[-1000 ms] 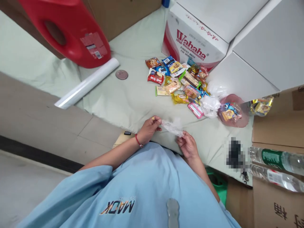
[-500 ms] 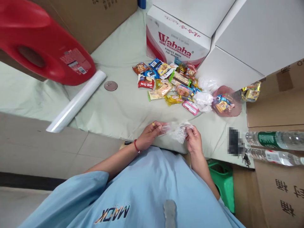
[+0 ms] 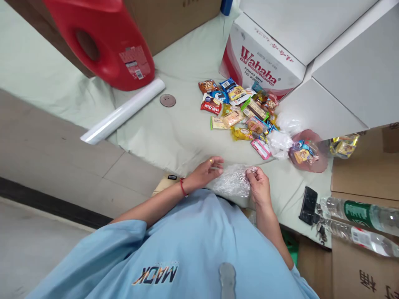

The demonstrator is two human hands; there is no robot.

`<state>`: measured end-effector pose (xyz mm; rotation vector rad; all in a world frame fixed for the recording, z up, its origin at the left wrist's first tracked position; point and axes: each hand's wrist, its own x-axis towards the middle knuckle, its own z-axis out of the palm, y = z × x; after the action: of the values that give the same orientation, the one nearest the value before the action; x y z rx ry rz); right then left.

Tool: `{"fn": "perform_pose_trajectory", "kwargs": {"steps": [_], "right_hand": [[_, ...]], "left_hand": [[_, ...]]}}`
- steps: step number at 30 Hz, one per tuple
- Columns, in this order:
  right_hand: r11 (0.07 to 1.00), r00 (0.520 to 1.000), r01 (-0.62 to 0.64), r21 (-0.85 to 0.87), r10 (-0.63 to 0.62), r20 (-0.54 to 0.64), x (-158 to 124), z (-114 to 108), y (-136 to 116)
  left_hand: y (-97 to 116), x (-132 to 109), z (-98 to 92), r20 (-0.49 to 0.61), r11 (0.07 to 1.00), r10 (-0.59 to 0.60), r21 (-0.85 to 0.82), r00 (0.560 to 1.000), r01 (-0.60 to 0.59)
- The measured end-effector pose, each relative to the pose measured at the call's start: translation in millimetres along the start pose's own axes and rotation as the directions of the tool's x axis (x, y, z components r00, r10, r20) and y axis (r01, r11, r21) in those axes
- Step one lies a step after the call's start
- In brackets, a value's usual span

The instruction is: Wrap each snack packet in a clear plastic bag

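Note:
A crinkled clear plastic bag (image 3: 232, 181) is spread low between my hands, at the near edge of the cloth-covered surface. My right hand (image 3: 259, 185) pinches its right edge between thumb and fingers. On the other side, my left hand (image 3: 205, 172) has its fingers apart, close by the bag's left edge and not gripping it. Beyond my hands lies a pile of wrapped snacks (image 3: 232, 118) in several colours. Crumpled white plastic bags (image 3: 280, 143) sit at the pile's right, beside a pinkish translucent bowl (image 3: 321, 160) with snack packets in it.
A white plastic roll (image 3: 124, 111) lies at the left below a large red jug (image 3: 124, 50). Near the roll is a round brown disc (image 3: 167, 100). A Wahaha carton (image 3: 255, 62) stands behind the snacks. To the right are a phone (image 3: 308, 205), keys (image 3: 321, 230) and clear bottles (image 3: 368, 214).
My left hand has let go of the plastic bag and its fingers have opened. The bag now looks more spread out. The view has shifted and turned slightly.

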<state>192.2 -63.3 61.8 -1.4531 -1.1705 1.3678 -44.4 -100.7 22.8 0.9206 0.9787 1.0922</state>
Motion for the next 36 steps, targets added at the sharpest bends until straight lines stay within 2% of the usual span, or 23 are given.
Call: {"fn": "perform_pose_trajectory", "kwargs": {"steps": [3, 7, 10, 12, 14, 16, 17, 20, 23, 26, 32, 36], "right_hand": [[1.0, 1.0, 0.007, 0.011, -0.007, 0.02, -4.7, 7.5, -3.4], [0.993, 0.998, -0.061, 0.1, 0.063, -0.021, -11.8, 10.3, 3.9], [0.995, 0.99, -0.094, 0.044, 0.098, -0.101, -15.9, 1.4, 13.1], [0.998, 0.977, -0.035, -0.06, 0.022, -0.211, -17.6, -7.1, 14.3], [0.987, 0.955, 0.05, -0.151, -0.092, -0.281, -17.8, -12.5, 9.5], [0.981, 0.96, 0.097, -0.169, -0.137, -0.243, -16.7, -10.6, 0.9], [0.986, 0.975, 0.088, -0.145, -0.115, -0.189, -15.7, -6.3, -3.6], [0.998, 0.998, -0.054, -0.022, 0.055, 0.015, -10.9, 16.8, -13.8], [0.98, 0.976, -0.19, 0.063, 0.181, 0.124, -5.1, 42.3, -16.6], [0.963, 0.961, -0.246, 0.109, 0.228, 0.157, -2.1, 57.1, -15.1], [0.952, 0.949, -0.273, 0.138, 0.243, 0.199, -6.6, 59.2, -12.6], [0.938, 0.944, -0.307, 0.161, 0.279, 0.176, -8.9, 58.7, -12.0]], "left_hand": [[3.5, 6.3, 3.5, -0.025, 0.993, -0.034, 0.112, 0.999, 0.036], [7.6, 15.7, 8.7, -0.114, 0.994, -0.045, 0.095, 0.992, 0.056], [6.5, 22.2, 14.2, -0.2, 0.994, -0.067, 0.072, 0.978, 0.083], [4.0, 25.2, 17.8, -0.258, 0.996, -0.064, 0.044, 0.964, 0.078], [1.2, 26.1, 20.8, -0.273, 0.997, -0.065, 0.016, 0.96, 0.073], [-0.8, 24.5, 23.8, -0.23, 0.998, -0.063, 0.002, 0.971, 0.065], [-1.4, 22.9, 25.3, -0.202, 0.999, -0.053, 0.001, 0.978, 0.054], [-1.6, 16.2, 29.2, -0.142, 0.998, 0.006, 0.068, 0.99, 0.004], [0.6, 9.0, 30.0, -0.102, 0.95, 0.125, 0.3, 0.987, -0.089], [3.2, 3.7, 28.0, -0.032, 0.855, 0.221, 0.487, 0.975, -0.178], [6.7, 2.1, 25.0, -0.031, 0.835, 0.234, 0.519, 0.972, -0.185], [7.3, 3.5, 23.9, 0.057, 0.79, 0.294, 0.547, 0.954, -0.276]]}}
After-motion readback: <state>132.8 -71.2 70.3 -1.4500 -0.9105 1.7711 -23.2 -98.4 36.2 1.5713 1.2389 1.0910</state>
